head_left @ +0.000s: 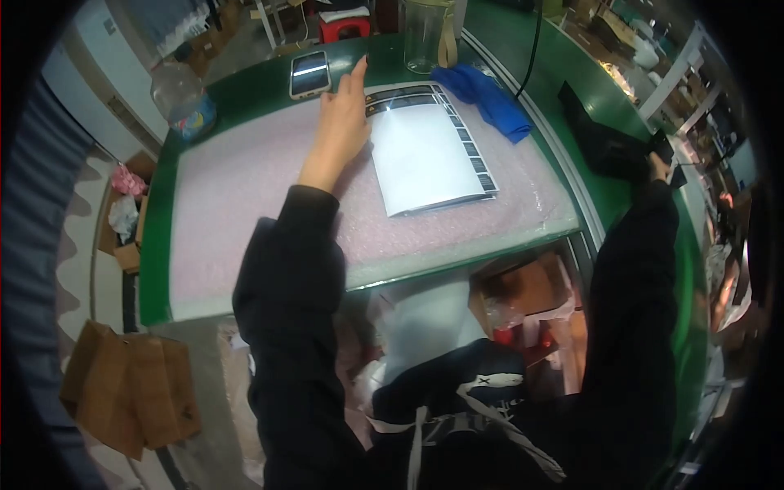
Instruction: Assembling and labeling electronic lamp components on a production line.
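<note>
My left hand point(342, 131) is over the left edge of a stack of white sheets point(429, 155), with one finger stretched out toward the far side and the others partly bent. The stack has dark printed bands along its far and right edges. It lies on a pinkish foam-wrap pad point(245, 204). Far to the right, my right hand point(660, 167) is closed at the end of a black angular object point(608, 145) on the green surface. Most of its fingers are hidden by dark parts there, and the object's exact kind is unclear.
A phone point(310, 73), a clear jar point(425, 37) and a bottle point(181, 102) stand or lie around the pad. A blue cloth point(487, 100) rests at its far right corner. Metal rails point(563, 155) run along the right; a cardboard box point(135, 384) sits lower left.
</note>
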Demonstrator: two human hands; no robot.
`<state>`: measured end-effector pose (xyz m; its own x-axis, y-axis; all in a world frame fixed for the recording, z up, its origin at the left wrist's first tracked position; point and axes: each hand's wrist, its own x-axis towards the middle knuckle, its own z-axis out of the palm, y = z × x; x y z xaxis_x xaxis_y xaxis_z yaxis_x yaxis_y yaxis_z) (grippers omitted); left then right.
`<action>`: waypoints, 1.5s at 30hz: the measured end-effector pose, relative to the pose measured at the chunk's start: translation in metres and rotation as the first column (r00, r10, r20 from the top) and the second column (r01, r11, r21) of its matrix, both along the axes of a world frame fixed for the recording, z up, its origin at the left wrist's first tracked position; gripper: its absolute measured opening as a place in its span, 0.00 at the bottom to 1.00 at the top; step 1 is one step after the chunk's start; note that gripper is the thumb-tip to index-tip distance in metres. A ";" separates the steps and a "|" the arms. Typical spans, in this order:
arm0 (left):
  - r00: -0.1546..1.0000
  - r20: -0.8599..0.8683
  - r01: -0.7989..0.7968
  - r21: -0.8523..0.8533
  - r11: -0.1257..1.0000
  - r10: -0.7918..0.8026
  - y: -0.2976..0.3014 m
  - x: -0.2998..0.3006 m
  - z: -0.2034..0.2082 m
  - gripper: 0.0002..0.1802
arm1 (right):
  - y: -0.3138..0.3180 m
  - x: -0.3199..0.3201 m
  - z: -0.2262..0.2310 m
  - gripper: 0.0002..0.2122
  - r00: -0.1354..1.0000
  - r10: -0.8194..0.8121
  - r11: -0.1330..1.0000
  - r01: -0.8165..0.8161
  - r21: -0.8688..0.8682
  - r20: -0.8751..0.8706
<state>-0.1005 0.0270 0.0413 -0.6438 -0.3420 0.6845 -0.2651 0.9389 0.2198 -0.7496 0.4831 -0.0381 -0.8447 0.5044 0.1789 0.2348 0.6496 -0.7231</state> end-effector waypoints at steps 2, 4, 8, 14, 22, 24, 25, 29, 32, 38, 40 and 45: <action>0.996 -0.084 -0.004 -0.015 1.000 0.003 -0.004 0.015 0.004 0.47 | 0.021 -0.056 -0.009 0.38 0.994 0.058 0.927 -0.088 -0.364 -0.093; 0.958 -0.274 0.090 0.003 0.996 -0.085 -0.014 -0.008 -0.025 0.45 | 0.141 -0.093 0.117 0.38 0.789 -0.576 0.426 0.514 -0.744 0.215; 0.984 -0.115 -0.139 -0.048 0.989 0.133 0.000 0.023 0.005 0.43 | -0.023 0.018 -0.009 0.34 0.955 -0.296 0.865 0.254 -0.433 -0.032; 0.947 -0.319 -0.023 0.048 0.999 0.037 -0.001 0.020 0.010 0.40 | 0.012 0.204 0.178 0.37 0.556 0.389 0.919 -0.293 0.265 -0.735; 0.683 -0.729 0.204 0.123 0.971 -0.051 0.122 0.076 0.046 0.42 | -0.062 0.388 0.272 0.32 -0.108 0.831 0.495 -0.304 0.814 -0.546; 0.643 -0.766 0.240 0.190 0.952 -0.009 0.164 0.083 0.032 0.43 | -0.109 0.404 0.249 0.32 -0.162 0.944 0.245 -0.248 0.938 -0.289; 0.630 -0.776 0.252 0.239 0.938 0.029 0.183 0.090 0.026 0.43 | -0.138 0.443 0.253 0.32 -0.383 0.887 0.191 -0.208 0.959 -0.259; 0.589 -0.800 0.308 0.349 0.885 0.111 0.215 0.110 0.020 0.42 | -0.192 0.542 0.240 0.26 -0.614 0.782 0.009 -0.165 0.986 -0.109; 0.568 -0.803 0.330 0.425 0.843 0.183 0.228 0.126 0.021 0.42 | -0.204 0.561 0.221 0.27 -0.512 0.859 -0.072 -0.081 0.994 0.020; 0.531 -0.816 0.581 0.546 0.604 0.227 0.245 0.094 0.027 0.40 | -0.187 0.565 0.214 0.26 -0.700 0.698 -0.190 -0.383 0.904 -0.150; 0.532 -0.824 0.580 0.524 0.624 0.197 0.252 0.076 0.035 0.40 | -0.172 0.588 0.219 0.18 -0.725 0.639 -0.255 -0.516 0.818 -0.258; 0.489 -0.866 0.491 0.376 0.786 0.108 0.264 0.044 0.050 0.40 | -0.132 0.585 0.228 0.10 -0.565 0.640 -0.426 -0.825 0.372 -0.521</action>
